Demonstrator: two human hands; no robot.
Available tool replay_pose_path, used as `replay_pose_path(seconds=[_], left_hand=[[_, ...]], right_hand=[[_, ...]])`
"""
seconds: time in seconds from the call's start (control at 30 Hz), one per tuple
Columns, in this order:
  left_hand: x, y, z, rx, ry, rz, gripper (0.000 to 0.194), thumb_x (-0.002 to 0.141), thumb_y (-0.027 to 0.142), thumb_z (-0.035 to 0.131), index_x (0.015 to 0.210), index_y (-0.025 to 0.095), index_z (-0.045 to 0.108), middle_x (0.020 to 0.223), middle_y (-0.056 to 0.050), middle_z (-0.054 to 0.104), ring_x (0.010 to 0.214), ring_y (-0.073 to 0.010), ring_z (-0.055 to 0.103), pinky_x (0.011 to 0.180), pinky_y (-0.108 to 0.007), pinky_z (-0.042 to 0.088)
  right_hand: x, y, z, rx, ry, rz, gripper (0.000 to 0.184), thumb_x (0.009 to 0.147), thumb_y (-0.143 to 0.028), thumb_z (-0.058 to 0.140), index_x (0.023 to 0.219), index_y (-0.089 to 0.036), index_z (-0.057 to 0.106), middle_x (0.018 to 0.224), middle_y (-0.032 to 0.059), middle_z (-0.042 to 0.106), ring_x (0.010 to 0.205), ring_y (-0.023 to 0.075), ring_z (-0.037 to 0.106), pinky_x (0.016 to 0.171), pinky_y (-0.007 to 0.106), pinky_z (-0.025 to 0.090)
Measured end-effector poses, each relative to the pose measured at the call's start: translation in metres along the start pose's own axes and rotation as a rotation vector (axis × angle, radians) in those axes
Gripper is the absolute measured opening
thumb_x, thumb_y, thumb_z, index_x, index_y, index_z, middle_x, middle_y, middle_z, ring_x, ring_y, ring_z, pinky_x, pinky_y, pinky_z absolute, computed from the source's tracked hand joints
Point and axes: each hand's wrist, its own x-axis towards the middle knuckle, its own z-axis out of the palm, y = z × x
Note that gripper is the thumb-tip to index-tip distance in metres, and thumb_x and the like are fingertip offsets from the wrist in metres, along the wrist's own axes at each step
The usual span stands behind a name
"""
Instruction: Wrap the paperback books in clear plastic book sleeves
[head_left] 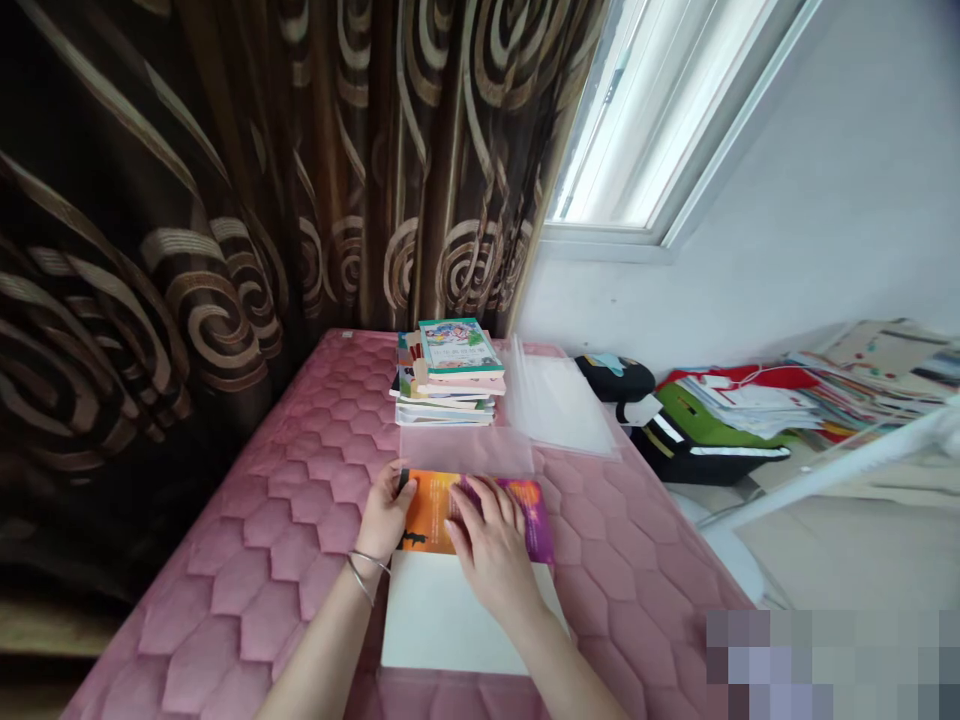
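In front of me lies a book [457, 615] with a blank white page facing up and an orange and purple cover part [429, 510] across its far end. My left hand [386, 515], with bangles at the wrist, pinches the left edge of that cover part between thumb and fingers. On top of the same cover part, my right hand [491, 535] rests with its fingers spread and slightly bent. A clear plastic sheet [465, 448] extends from the book's far edge toward a stack of books [450, 385]. How the sheet meets the cover is partly hidden.
More clear plastic sheets [566, 405] lie right of the stack on the pink quilted surface [315, 520]. A patterned curtain [337, 180] hangs along the back and left. Beyond the right edge are a black and green bag [705, 450] and piled papers [772, 405].
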Motion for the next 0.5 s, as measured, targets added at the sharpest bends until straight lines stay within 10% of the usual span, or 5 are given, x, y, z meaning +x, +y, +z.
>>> replay_pose_path(seconds=[0.23, 0.5], left_hand=[[0.000, -0.001, 0.001, -0.014, 0.002, -0.002, 0.043, 0.072, 0.039, 0.071, 0.107, 0.020, 0.054, 0.086, -0.002, 0.071, 0.084, -0.0171, 0.067, 0.075, -0.028, 0.050], [0.000, 0.000, 0.000, -0.014, 0.007, -0.017, 0.047, 0.070, 0.041, 0.073, 0.107, 0.019, 0.053, 0.084, -0.001, 0.070, 0.083, -0.0175, 0.068, 0.073, -0.027, 0.050]], right_hand=[[0.004, 0.017, -0.008, 0.021, -0.037, 0.016, 0.033, 0.093, -0.028, 0.046, 0.122, -0.029, 0.061, 0.130, 0.0073, 0.056, 0.121, 0.0287, 0.046, 0.100, 0.050, 0.037], [0.012, 0.070, -0.001, 0.167, 0.102, 0.390, 0.050, 0.085, -0.049, 0.054, 0.127, -0.023, 0.056, 0.142, 0.0131, 0.044, 0.128, 0.0347, 0.039, 0.102, 0.055, 0.036]])
